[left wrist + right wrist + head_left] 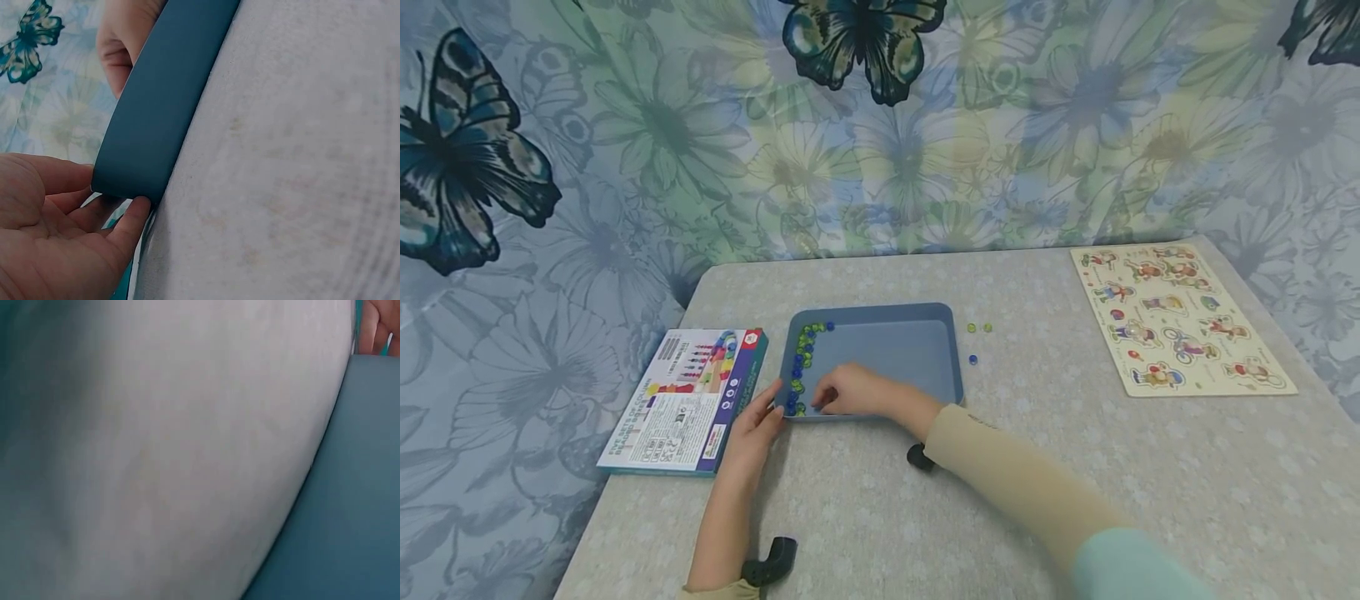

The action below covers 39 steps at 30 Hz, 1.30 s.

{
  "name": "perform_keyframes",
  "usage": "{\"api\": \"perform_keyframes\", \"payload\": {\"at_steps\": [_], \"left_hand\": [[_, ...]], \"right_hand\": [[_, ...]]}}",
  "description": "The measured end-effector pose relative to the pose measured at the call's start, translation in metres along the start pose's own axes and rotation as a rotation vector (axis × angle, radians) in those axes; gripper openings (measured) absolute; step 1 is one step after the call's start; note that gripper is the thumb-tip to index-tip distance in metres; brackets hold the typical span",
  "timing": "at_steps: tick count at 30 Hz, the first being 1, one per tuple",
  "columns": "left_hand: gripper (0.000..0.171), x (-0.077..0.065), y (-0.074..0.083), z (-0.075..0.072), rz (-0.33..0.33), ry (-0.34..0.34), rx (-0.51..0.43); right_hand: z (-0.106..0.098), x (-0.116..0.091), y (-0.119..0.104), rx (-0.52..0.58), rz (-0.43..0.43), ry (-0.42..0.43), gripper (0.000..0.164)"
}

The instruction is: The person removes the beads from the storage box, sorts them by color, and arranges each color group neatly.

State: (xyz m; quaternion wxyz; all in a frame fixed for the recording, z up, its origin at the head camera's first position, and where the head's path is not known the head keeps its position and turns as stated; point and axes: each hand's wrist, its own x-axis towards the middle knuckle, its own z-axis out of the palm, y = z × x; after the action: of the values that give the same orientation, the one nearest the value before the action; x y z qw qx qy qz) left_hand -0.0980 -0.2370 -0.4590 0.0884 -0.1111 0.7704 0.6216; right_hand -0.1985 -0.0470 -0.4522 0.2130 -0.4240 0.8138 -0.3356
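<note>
A shallow blue-grey tray [895, 333] lies on the table. Small round green and blue beads [806, 342] line its left side, with one blue bead at the top of the line. My left hand [756, 425] touches the tray's near left corner from outside, its fingers fairly straight; the left wrist view shows fingertips and thumb against the tray wall [156, 106]. Inside the tray, my right hand [853, 389] has its fingers bent down near the lower beads. Whether a bead is between its fingertips is hidden. The right wrist view shows mostly tabletop and tray wall [331, 506].
Right of the tray, two green beads [980, 327] and a blue bead [973, 360] lie on the table [1037, 467]. A printed box [677, 400] lies close to the left arm. At the far right is a board with cartoon figures [1180, 321]. A patterned curtain [895, 175] hangs behind.
</note>
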Motion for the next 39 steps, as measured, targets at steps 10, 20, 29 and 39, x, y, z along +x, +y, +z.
{"api": "perform_keyframes", "payload": {"at_steps": [10,20,29,39], "left_hand": [[0.047,0.0,0.001,0.0,0.006,-0.019,-0.02],[0.047,0.001,0.001,0.0,0.017,-0.022,-0.016],[0.047,0.002,0.0,0.0,0.032,-0.016,-0.027],[0.047,0.001,0.0,0.0,0.027,-0.018,-0.016]], "right_hand": [[0.011,0.012,-0.002,-0.006,0.028,0.055,0.016],[0.017,0.023,-0.013,-0.055,0.067,0.092,0.015],[0.016,0.028,-0.017,-0.07,0.131,0.067,0.015],[0.014,0.026,-0.018,-0.027,0.121,0.052,0.016]]}}
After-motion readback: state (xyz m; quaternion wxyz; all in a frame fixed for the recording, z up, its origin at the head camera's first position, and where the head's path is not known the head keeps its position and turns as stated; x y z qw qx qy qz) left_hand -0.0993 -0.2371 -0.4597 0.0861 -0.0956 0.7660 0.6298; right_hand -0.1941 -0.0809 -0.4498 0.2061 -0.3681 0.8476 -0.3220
